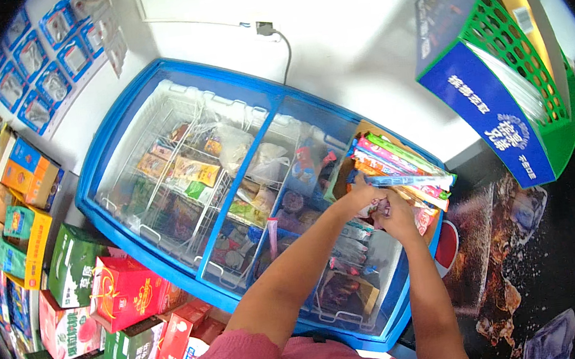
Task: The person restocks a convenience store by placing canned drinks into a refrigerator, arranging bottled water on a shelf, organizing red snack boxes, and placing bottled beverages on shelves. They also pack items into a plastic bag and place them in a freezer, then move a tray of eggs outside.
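Note:
My left hand point(366, 195) and my right hand point(397, 214) are close together over the right end of a chest freezer. Between them is a small purple and white wrapped packet point(382, 208), mostly covered by the fingers. Just beyond the hands, a cardboard box point(343, 177) sits on the freezer's glass top. Long, colourful snack packets point(386, 155) fill it and stick out to the right. A light blue packet point(404, 180) lies across the others, right beside my left hand.
The blue-framed chest freezer point(141, 249) holds wire baskets of bagged food under sliding glass. Stacked gift cartons point(130, 293) crowd its left side. A green and blue display rack point(504, 117) stands at right, by a dark printed surface point(488, 263). A power cord point(288, 57) hangs behind.

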`<state>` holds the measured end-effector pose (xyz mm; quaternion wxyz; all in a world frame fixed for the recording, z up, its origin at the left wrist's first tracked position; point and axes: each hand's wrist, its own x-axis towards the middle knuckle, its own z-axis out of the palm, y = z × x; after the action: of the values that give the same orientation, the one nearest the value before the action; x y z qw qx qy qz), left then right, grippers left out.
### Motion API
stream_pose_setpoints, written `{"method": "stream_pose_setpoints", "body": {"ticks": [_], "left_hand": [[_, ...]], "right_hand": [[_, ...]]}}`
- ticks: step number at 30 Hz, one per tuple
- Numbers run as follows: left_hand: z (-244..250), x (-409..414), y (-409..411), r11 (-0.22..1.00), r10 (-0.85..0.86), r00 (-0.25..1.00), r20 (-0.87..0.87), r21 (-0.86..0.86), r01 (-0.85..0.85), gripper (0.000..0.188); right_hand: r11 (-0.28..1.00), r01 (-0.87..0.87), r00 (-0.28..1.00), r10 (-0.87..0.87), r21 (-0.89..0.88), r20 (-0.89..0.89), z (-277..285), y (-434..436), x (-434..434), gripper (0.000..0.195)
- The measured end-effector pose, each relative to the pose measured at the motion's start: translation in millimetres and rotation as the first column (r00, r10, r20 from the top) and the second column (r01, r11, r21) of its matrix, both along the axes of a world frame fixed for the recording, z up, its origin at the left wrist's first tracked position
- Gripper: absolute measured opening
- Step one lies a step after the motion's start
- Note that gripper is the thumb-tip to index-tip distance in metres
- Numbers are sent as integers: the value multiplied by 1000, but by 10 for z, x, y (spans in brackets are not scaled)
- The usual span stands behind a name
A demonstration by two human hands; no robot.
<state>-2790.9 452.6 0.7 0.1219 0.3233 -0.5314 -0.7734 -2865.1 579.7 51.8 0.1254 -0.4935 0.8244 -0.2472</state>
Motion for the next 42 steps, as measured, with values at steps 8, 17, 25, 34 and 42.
{"method": "stream_pose_setpoints", "body": {"ticks": [8, 17, 25, 34, 42], "left_hand": [[-13, 64, 184, 935, 108, 994, 12, -342, -97, 63], [-131, 211, 33, 566, 143, 954, -264, -769, -298, 40], [-97, 2153, -749, 658, 321, 934, -159, -671, -341, 36], [-758, 3973, 436, 524, 669, 679, 301, -839, -144, 39], [-851, 3922, 1143, 614, 561, 657, 505, -785, 79, 67]], "right_hand": [[999, 40, 998, -41, -31, -42, -112, -82, 180, 50], [991, -10, 995, -3, -130, -97, -633, -178, -106, 43], [768, 239, 939, -340, -594, -61, -199, 908, -198, 27], [809, 513, 828, -554, -288, -82, -1183, 2228, 195, 42], [840, 505, 817, -540, -201, -202, -1265, 2302, 420, 57]]}}
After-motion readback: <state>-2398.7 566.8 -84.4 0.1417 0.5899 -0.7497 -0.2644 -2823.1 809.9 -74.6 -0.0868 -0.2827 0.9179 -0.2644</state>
